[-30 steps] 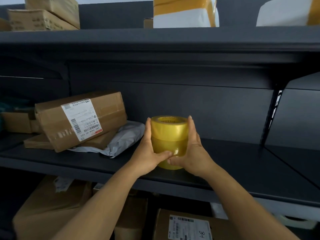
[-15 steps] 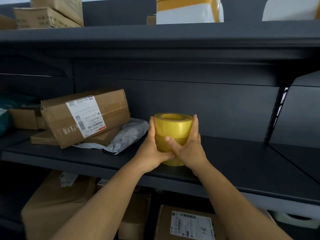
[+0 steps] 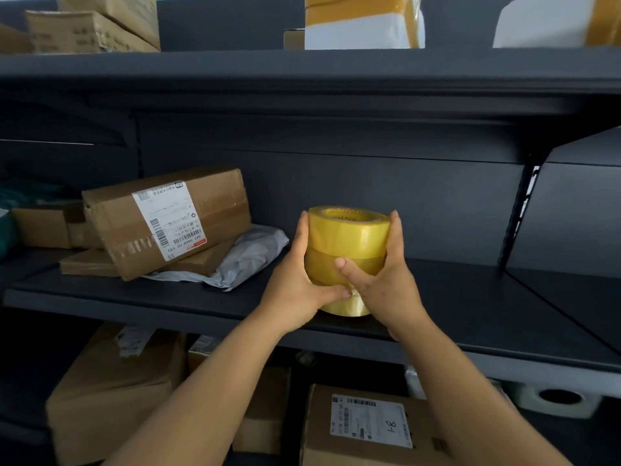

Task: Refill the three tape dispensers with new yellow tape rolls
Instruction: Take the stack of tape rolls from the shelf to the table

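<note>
A stack of yellow tape rolls point(image 3: 347, 243) stands upright on the dark middle shelf point(image 3: 470, 307), three rolls high as far as I can tell. My left hand point(image 3: 295, 284) grips the stack from the left side, thumb across its lower front. My right hand point(image 3: 383, 284) grips it from the right, thumb lying over the middle roll. The bottom roll shows only between my hands. No tape dispenser is in view.
A labelled cardboard box point(image 3: 168, 220) leans on flat parcels and a grey mailer bag point(image 3: 242, 257) left of the stack. More boxes point(image 3: 366, 428) fill the shelf below. A white tape roll point(image 3: 557, 400) lies at the lower right. Parcels sit on the top shelf.
My right thumb has slid up from the bottom roll onto the middle of the stack. Both hands keep their grip and the stack stays in the same place on the shelf.
</note>
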A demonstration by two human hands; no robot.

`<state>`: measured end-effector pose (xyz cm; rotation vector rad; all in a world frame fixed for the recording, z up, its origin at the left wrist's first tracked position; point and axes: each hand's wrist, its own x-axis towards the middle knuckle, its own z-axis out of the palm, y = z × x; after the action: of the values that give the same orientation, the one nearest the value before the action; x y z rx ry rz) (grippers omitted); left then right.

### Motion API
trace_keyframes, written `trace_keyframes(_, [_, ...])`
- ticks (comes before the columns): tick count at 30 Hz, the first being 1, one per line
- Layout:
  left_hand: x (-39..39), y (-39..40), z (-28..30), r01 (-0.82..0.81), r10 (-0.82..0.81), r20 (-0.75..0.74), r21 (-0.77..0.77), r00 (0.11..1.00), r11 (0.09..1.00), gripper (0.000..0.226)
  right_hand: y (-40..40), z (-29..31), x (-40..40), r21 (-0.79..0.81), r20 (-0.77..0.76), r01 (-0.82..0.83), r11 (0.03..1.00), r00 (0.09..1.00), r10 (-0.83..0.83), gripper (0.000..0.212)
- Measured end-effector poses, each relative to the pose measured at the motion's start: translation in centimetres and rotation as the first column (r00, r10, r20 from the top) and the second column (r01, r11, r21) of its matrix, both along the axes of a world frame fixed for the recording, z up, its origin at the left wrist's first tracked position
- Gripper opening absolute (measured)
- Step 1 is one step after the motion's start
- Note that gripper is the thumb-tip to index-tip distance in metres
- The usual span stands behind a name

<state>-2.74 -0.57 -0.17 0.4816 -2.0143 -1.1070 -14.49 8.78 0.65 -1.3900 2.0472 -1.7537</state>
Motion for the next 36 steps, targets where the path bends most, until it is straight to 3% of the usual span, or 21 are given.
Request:
trace_keyframes(12, [1.1, 7.6, 0.0, 0.124, -0.125, -0.012, -0.078, 0.992, 0.989, 0.126, 9.6, 0.2, 2.9, -0.073, 0.029, 0.158, 0.985, 0.987, -0.156, 0.111])
trace_keyframes(22, [-0.7, 16.7, -2.5, 0.375, -0.375, -0.025, -0.017, 0.927, 0.927, 0.128, 20.7, -2.2, 4.1, -0.096, 0.067, 0.356, 0.930, 0.934, -0.351, 0.114])
trace_keyframes(27, [-1.7, 23.9, -4.1, 0.472, -0.472, 0.022, -0.007, 0.881, 0.881, 0.127, 28.4, -4.0, 5.1, -0.056, 0.092, 0.500, 0.864, 0.865, -0.494, 0.113])
trace_keyframes(36, [0.8, 39.6, -7.2, 0.700, -0.705, 0.039, 0.093, 0.708, 0.708, 0.125, 45.0, -7.0, 11.3, -0.031, 0.169, 0.675, 0.737, 0.730, -0.662, 0.109])
